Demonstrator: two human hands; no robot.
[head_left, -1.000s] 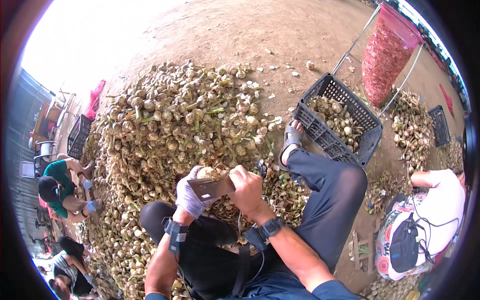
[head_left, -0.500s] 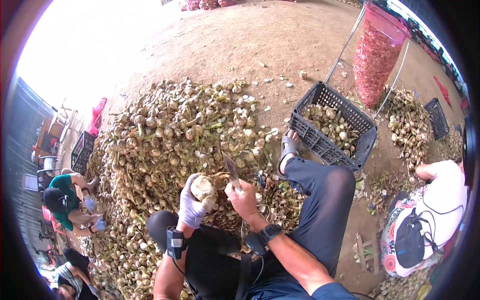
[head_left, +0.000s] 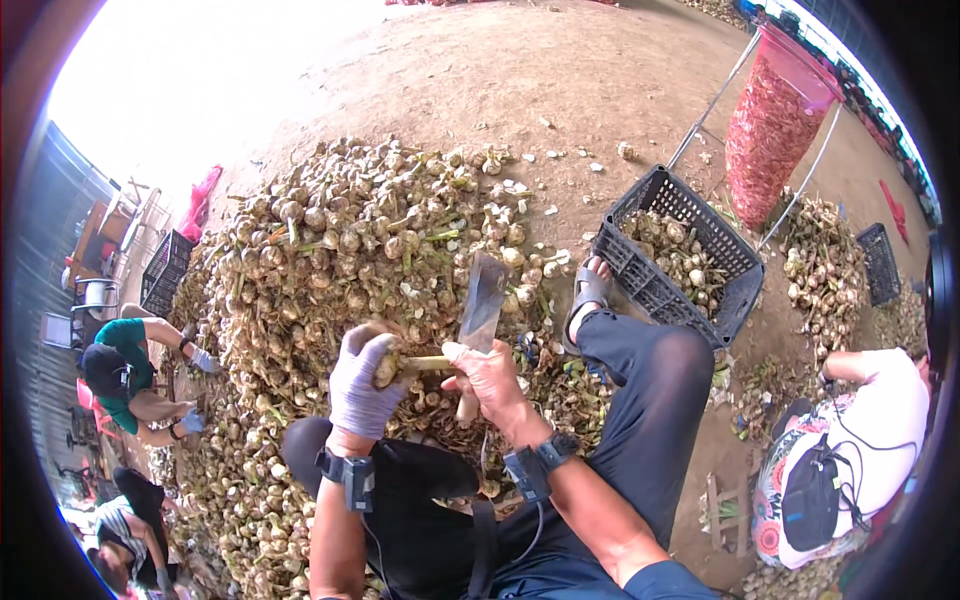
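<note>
A seated worker's gloved left hand (head_left: 362, 385) closes tightly around a pale, dirt-streaked garlic bulb (head_left: 385, 368) held in front of the knees, its stalk pointing toward the right hand (head_left: 490, 375). That bare hand is clenched on the wooden handle of a broad, flat-bladed steel cleaver (head_left: 482, 303), whose blade stands upright just above the stalk. Beyond the hands spreads a large heap of unsorted garlic (head_left: 340, 240) on the dirt ground. A dark plastic slatted crate (head_left: 650, 290), partly filled with trimmed bulbs, sits beside the worker's sandalled foot (head_left: 587, 292). A tall red mesh sack (head_left: 770, 130) hangs from a metal frame farther right.
</note>
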